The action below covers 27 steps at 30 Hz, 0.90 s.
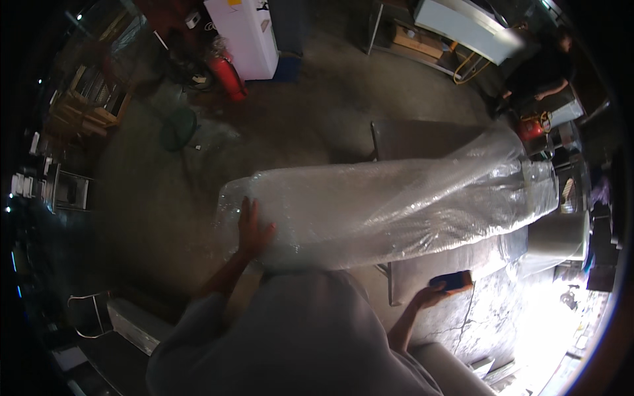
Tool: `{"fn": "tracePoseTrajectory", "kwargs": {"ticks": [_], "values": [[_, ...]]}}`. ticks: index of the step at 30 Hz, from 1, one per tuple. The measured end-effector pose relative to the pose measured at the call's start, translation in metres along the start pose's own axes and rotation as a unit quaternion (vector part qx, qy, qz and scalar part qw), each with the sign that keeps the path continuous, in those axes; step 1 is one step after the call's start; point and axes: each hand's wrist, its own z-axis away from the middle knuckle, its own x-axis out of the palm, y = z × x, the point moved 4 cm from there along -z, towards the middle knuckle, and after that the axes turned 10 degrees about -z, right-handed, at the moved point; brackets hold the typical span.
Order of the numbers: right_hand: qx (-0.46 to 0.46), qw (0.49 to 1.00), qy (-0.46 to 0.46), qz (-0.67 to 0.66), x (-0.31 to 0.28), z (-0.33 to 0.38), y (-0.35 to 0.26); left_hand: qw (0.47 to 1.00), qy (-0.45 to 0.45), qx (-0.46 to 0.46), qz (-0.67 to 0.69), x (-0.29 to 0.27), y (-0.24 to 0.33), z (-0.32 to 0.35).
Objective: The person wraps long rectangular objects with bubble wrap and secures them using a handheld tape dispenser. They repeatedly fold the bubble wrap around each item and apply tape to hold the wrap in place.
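A long object wrapped in clear bubble wrap [396, 204] lies across a grey metal table [422, 138], running from the left centre to the right. My left hand [253, 231] rests flat on the wrap's near left end, fingers spread. My right hand [448, 285] is lower right, below the bundle, closed around a small dark object with an orange edge [452, 280]; what it is I cannot tell. A roll of bubble wrap [561, 236] lies at the bundle's right end.
Concrete floor all around. A red fire extinguisher [228, 76] and a white cabinet [247, 36] stand at the back. A green stool [178, 129] stands left. Wooden pallets [89, 105] are far left. Another person in dark clothes [541, 72] is at the upper right.
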Motion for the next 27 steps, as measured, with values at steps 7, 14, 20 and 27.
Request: {"fn": "tracePoseTrajectory", "kwargs": {"ticks": [7, 14, 20, 27], "values": [[0.006, 0.856, -0.412, -0.313, 0.036, 0.089, -0.268, 0.999, 0.019, 0.007, 0.046, -0.004, -0.001, 0.002], [0.064, 0.694, -0.683, -0.220, 0.118, 0.283, -0.373, 0.997, 0.032, 0.014, 0.073, -0.009, -0.008, 0.003], [0.134, 0.720, -0.673, -0.104, 0.144, 0.321, -0.349, 0.995, 0.033, 0.029, 0.090, -0.014, -0.014, 0.003], [0.100, 0.700, -0.707, -0.006, 0.143, 0.316, -0.350, 0.993, 0.030, 0.023, 0.114, -0.018, -0.017, 0.012]]}}
